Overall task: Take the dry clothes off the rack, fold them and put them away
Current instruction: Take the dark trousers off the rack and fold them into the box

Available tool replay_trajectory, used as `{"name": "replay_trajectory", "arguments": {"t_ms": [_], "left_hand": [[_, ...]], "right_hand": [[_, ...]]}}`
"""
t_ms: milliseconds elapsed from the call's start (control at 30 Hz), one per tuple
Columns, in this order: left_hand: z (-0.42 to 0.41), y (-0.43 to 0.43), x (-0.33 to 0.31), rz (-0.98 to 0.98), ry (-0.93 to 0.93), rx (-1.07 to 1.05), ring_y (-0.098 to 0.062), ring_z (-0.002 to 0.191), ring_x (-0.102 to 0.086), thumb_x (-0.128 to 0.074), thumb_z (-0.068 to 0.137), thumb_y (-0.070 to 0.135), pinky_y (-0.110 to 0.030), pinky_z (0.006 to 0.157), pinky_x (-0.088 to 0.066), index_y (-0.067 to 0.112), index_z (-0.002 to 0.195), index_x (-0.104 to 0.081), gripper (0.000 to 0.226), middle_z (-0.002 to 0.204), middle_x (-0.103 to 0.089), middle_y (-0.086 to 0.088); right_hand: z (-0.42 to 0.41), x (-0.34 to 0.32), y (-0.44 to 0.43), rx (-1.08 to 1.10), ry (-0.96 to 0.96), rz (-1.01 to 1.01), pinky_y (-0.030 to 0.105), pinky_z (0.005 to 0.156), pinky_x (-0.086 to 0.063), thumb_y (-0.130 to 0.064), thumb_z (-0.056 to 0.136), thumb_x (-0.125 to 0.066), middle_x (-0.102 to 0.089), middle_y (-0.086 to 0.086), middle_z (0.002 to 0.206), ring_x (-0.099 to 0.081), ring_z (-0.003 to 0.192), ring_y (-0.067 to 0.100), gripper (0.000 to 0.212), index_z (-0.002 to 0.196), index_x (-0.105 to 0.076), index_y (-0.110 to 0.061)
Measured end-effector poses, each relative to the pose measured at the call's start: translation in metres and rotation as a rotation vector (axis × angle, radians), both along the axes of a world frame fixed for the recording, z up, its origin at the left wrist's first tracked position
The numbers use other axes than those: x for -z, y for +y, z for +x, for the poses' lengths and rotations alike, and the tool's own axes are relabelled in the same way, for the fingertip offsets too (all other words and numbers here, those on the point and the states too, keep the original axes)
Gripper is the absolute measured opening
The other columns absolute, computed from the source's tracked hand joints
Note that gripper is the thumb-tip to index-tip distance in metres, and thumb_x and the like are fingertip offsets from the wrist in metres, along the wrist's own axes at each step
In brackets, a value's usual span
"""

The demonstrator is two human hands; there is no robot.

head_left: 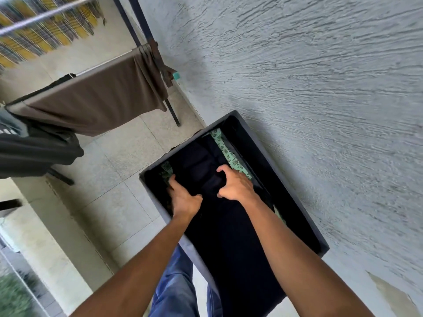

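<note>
Fingers [221, 168] of left hand [184, 200] and right hand [237, 185] are clenched on the garment [229, 227]; its fold could be crushed at the box [148, 186] edge.

Two hands [185, 200] [235, 186], one box [277, 179], one dark garment [229, 236], one green cloth [223, 148], at least three hung garments [91, 101] [34, 37] [39, 154].

A dark, seemingly folded garment [199, 156] lies in the open box [286, 191] over green-patterned cloth [225, 152]; brown cloth [98, 99] drapes the rack [172, 114].
</note>
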State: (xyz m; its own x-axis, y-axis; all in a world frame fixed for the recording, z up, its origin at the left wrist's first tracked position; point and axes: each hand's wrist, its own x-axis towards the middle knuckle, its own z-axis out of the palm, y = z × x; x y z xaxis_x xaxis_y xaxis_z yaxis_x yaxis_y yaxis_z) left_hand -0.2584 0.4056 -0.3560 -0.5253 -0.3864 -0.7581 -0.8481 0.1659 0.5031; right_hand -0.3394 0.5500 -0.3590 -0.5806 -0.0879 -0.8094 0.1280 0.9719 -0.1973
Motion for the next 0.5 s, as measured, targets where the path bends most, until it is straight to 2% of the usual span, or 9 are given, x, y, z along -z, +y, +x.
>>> {"name": "replay_trajectory", "arguments": {"t_ms": [67,133,200,267,333,367,433,500], "left_hand": [[0.006,0.003,-0.005,-0.050,0.018,0.001,-0.043,0.125,-0.045,-0.077,0.076,0.010,-0.041,0.107,-0.037,0.012,0.151,-0.013,0.098,0.141,-0.031,-0.024],[0.013,0.006,-0.009,-0.184,0.101,0.154,-0.038,0.134,-0.037,-0.080,0.073,0.019,-0.040,0.112,-0.031,0.018,0.150,-0.016,0.100,0.145,-0.027,-0.019],[0.018,0.012,-0.014,-0.384,0.176,0.435,-0.033,0.146,-0.019,-0.081,0.069,0.033,-0.045,0.119,-0.014,0.027,0.149,-0.019,0.102,0.149,-0.021,-0.013],[0.020,0.014,-0.015,-0.469,0.202,0.673,-0.028,0.147,-0.015,-0.081,0.065,0.045,-0.052,0.122,-0.010,0.032,0.148,-0.024,0.101,0.147,-0.024,-0.008],[0.017,0.007,-0.013,-0.291,0.138,0.792,-0.023,0.145,-0.024,-0.081,0.064,0.050,-0.050,0.120,-0.017,0.033,0.146,-0.032,0.097,0.146,-0.034,-0.002],[0.013,-0.002,-0.011,-0.131,0.099,0.809,-0.021,0.140,-0.036,-0.083,0.065,0.045,-0.045,0.118,-0.026,0.032,0.142,-0.042,0.089,0.142,-0.045,0.000],[0.004,-0.021,-0.013,0.160,0.065,0.772,-0.019,0.114,-0.062,-0.086,0.067,0.026,-0.035,0.100,-0.048,0.031,0.116,-0.063,0.054,0.117,-0.068,0.001],[-0.005,-0.035,-0.022,0.256,0.043,0.798,-0.017,0.092,-0.069,-0.084,0.069,0.017,-0.033,0.085,-0.055,0.028,0.098,-0.069,0.034,0.097,-0.074,0.002]], "right_hand": [[-0.001,0.002,0.006,0.005,0.012,0.012,0.046,0.103,-0.043,-0.032,0.067,-0.084,-0.063,-0.006,0.117,-0.056,0.117,0.021,0.065,0.123,-0.052,-0.043],[-0.001,-0.001,0.009,-0.012,0.000,-0.023,0.045,0.108,-0.039,-0.030,0.068,-0.084,-0.065,-0.005,0.121,-0.055,0.122,0.021,0.061,0.124,-0.061,-0.038],[-0.002,-0.011,0.013,-0.024,-0.056,-0.101,0.039,0.102,-0.044,-0.022,0.070,-0.083,-0.063,-0.004,0.124,-0.056,0.119,0.021,0.061,0.127,-0.063,-0.032],[-0.002,-0.024,0.018,-0.043,-0.104,-0.234,0.032,0.088,-0.046,-0.015,0.075,-0.082,-0.061,-0.008,0.113,-0.058,0.104,0.015,0.052,0.120,-0.065,-0.032],[0.000,-0.041,0.022,-0.009,-0.137,-0.364,0.033,0.084,-0.048,-0.009,0.079,-0.080,-0.062,-0.009,0.104,-0.058,0.089,0.011,0.041,0.113,-0.066,-0.029],[0.001,-0.050,0.025,0.038,-0.144,-0.413,0.034,0.088,-0.050,-0.005,0.081,-0.078,-0.063,-0.008,0.105,-0.060,0.091,0.013,0.039,0.113,-0.067,-0.025],[0.004,-0.064,0.030,0.141,-0.142,-0.481,0.028,0.095,-0.047,0.001,0.082,-0.076,-0.064,-0.004,0.110,-0.061,0.106,0.018,0.037,0.112,-0.068,-0.019],[0.002,-0.070,0.034,0.197,-0.146,-0.588,0.027,0.095,-0.049,0.006,0.081,-0.075,-0.067,0.000,0.107,-0.064,0.107,0.018,0.033,0.104,-0.071,-0.018]]}}
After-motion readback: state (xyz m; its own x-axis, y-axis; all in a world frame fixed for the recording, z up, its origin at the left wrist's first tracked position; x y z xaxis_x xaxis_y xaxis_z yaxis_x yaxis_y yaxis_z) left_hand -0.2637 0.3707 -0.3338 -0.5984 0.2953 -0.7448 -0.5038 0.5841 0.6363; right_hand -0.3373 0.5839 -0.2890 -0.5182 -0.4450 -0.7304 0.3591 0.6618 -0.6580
